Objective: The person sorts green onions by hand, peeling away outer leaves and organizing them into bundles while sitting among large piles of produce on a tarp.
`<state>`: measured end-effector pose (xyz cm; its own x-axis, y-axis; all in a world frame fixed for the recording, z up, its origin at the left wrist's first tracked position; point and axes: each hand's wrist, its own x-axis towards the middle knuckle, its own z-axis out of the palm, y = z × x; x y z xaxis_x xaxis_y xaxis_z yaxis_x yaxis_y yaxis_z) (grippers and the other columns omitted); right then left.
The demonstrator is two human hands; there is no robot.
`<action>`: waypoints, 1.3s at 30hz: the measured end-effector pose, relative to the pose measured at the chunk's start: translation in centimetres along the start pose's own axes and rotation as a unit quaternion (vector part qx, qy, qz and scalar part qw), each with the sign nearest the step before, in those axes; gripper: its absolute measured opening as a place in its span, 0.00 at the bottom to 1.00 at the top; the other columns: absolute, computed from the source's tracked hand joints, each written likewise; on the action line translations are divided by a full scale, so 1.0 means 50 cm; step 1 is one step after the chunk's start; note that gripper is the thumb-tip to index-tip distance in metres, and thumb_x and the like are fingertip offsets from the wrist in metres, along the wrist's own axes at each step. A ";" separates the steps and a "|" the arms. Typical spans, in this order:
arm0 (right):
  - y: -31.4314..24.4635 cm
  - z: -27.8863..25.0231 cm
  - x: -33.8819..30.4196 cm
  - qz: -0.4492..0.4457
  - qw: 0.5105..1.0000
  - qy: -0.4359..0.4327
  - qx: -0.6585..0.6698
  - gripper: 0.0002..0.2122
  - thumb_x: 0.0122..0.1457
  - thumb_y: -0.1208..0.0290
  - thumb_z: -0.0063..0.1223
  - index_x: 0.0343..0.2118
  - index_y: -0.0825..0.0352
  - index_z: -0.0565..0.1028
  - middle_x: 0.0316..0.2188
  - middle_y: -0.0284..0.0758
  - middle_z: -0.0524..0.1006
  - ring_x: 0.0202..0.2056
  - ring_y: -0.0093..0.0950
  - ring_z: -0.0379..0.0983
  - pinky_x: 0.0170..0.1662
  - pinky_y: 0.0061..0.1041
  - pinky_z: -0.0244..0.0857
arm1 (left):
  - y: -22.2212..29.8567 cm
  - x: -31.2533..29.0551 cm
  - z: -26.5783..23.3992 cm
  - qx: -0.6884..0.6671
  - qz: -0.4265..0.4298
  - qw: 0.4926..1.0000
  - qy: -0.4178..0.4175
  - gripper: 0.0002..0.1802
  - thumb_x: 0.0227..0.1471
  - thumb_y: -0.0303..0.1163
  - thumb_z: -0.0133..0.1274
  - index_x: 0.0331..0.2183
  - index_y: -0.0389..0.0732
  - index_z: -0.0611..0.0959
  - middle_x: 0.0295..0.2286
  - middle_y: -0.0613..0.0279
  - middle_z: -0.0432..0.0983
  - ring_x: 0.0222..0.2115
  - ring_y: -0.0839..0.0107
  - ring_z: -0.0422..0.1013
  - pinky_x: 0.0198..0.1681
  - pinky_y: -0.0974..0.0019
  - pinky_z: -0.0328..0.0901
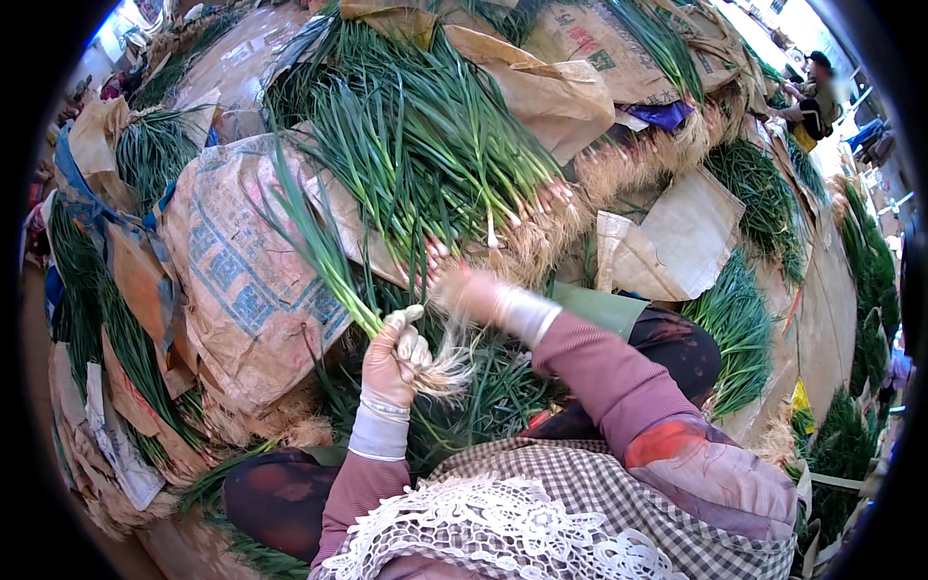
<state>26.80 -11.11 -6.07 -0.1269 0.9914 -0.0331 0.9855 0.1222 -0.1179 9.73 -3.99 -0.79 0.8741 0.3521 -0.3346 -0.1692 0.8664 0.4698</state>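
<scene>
My left hand (395,356), in a pale glove with a white cuff, is closed round a small bunch of green onions (333,269). Their leaves slant up to the left, and the straw-coloured roots (447,372) hang out to the right of the fist. My right hand (471,296) is smeared by motion just above those roots, at the near edge of a big pile of green onions (416,155). Whether its fingers hold anything cannot be made out. The pile's whitish-pink stem ends and bushy roots (541,232) face me.
A printed woven sack (256,261) lies left of my hands. Brown paper sheets (677,232) rest to the right. Loose green leaves (493,401) cover my lap between my bent knees. More bundles (735,333) lie around, and another person (820,97) sits at the far right.
</scene>
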 end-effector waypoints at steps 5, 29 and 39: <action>0.213 -0.048 -0.101 0.676 0.702 0.211 0.075 0.13 0.48 0.62 0.45 0.36 0.60 0.70 0.35 0.42 0.70 0.39 0.33 0.67 0.43 0.29 0.59 | -0.014 0.000 -0.010 0.034 -0.049 0.998 -0.004 0.15 0.49 0.33 0.42 0.35 0.32 0.71 0.08 0.72 0.56 0.09 0.79 0.53 0.13 0.74 0.52; 0.053 -0.209 -0.132 0.256 0.737 0.460 0.424 0.08 0.55 0.70 0.39 0.25 0.67 0.70 0.14 0.25 0.61 0.18 0.16 0.59 0.20 0.15 0.55 | -0.014 0.006 -0.028 0.124 0.006 0.991 0.040 0.19 0.51 0.37 0.39 0.37 0.30 0.71 0.18 0.63 0.68 0.22 0.69 0.67 0.30 0.65 0.64; -0.020 -0.032 -0.065 0.349 0.812 0.261 0.388 0.15 0.51 0.55 0.43 0.28 0.64 0.72 0.25 0.40 0.72 0.29 0.33 0.70 0.33 0.29 0.63 | 0.007 -0.023 0.032 0.185 0.111 0.976 0.009 0.18 0.51 0.38 0.39 0.36 0.32 0.71 0.32 0.52 0.71 0.31 0.63 0.70 0.27 0.71 0.68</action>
